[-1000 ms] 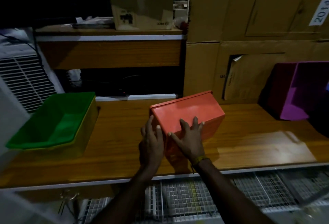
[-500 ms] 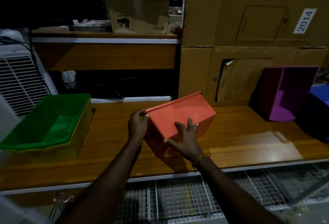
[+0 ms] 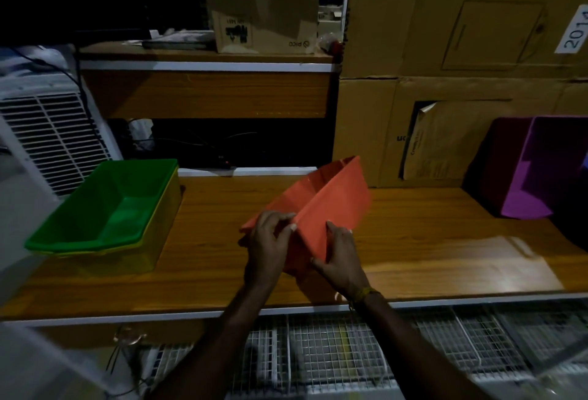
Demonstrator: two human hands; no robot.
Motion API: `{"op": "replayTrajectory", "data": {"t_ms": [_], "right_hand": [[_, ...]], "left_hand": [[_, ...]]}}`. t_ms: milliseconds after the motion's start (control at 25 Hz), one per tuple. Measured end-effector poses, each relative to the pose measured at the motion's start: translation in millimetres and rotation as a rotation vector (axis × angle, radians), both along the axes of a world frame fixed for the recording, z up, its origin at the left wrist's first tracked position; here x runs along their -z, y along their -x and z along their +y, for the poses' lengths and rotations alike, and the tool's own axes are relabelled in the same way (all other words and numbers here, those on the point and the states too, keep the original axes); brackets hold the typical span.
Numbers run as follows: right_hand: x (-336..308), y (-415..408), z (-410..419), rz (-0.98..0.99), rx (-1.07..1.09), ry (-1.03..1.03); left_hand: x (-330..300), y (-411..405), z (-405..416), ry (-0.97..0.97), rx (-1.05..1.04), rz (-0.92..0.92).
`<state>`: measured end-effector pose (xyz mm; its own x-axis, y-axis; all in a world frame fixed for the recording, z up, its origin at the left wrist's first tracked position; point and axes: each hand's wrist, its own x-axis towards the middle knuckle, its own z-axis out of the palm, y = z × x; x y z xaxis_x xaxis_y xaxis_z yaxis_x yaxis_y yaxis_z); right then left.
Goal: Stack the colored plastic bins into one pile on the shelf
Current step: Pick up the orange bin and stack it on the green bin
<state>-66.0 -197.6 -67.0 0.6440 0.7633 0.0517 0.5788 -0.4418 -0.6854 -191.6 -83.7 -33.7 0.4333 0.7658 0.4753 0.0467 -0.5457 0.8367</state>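
In the head view, the orange bin [image 3: 331, 205] has been rolled from bottom-up half a second ago onto its edge, its opening now turning leftward. Both hands pinch its near end over the shelf [image 3: 413, 259], left hand [image 3: 269, 245] on the rim, right hand [image 3: 339, 256] on the wall. Righted, it looks ready to nest into the green bin [image 3: 101, 208] sitting inside the yellow bin [image 3: 159, 227] at left.

orange bin [image 3: 334, 205] tilted on edge mid-shelf [image 3: 413, 256], opening facing left. green bin [image 3: 105, 208] nested in yellow bin [image 3: 156, 240], left. purple bin [image 3: 534, 173] on its side, right.
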Motion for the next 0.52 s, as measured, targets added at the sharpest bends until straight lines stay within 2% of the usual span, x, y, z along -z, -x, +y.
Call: {"op": "replayTrajectory", "data": {"t_ms": [80, 200, 320, 400, 520], "right_hand": [[2, 2, -3, 0.119, 0.011, -0.089], [-3, 6, -5, 0.277, 0.118, -0.342], [-9, 5, -3, 0.457, 0.229, -0.494], [-9, 3, -2, 0.56, 0.294, -0.509], [-3, -1, -3, 0.587, 0.343, -0.455]], "left_hand": [[8, -1, -7, -0.037, 0.038, 0.055], [23, -5, -15, -0.14, 0.1, 0.175], [33, -10, -27, -0.21, 0.096, 0.299], [39, -11, -32, -0.264, 0.105, 0.343], [47, -7, -28, -0.347, 0.177, 0.396]]}}
